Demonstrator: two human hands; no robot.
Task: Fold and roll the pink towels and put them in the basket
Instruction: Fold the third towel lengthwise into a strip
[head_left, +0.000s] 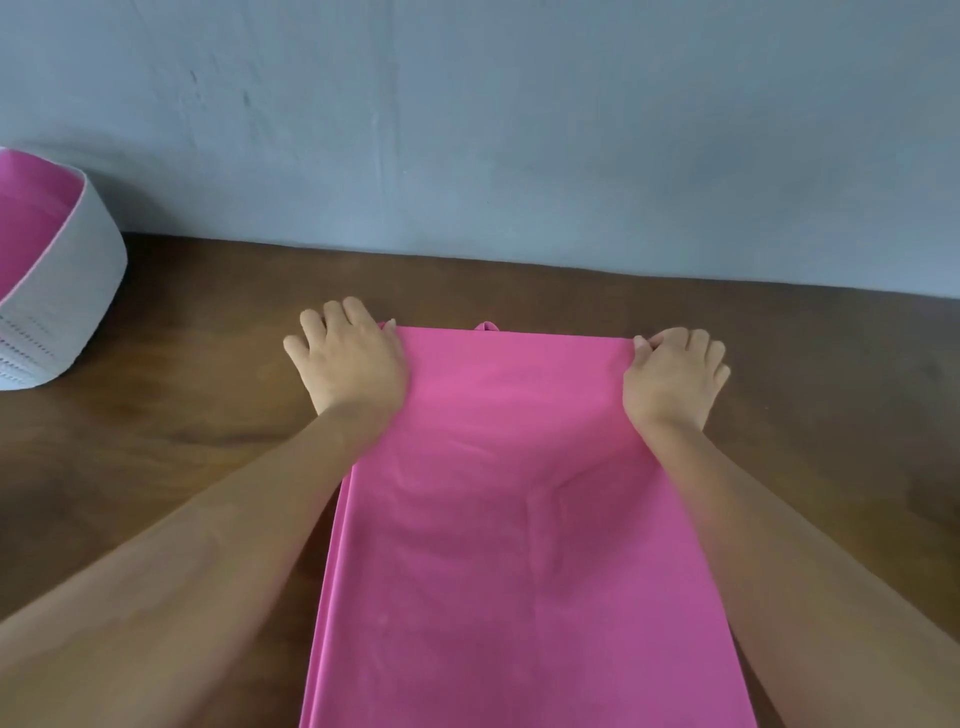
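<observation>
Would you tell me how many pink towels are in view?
1: the pink towel lies flat on the table, centre. The basket at left might hide more.

looks like a home, prob a plain room: dark wood table (208, 441) set vs a scuffed grey-blue painted wall (519, 130), soft grey basket (67, 291) w/ pink lining at left, pink towel (519, 519) spread on the table.
</observation>
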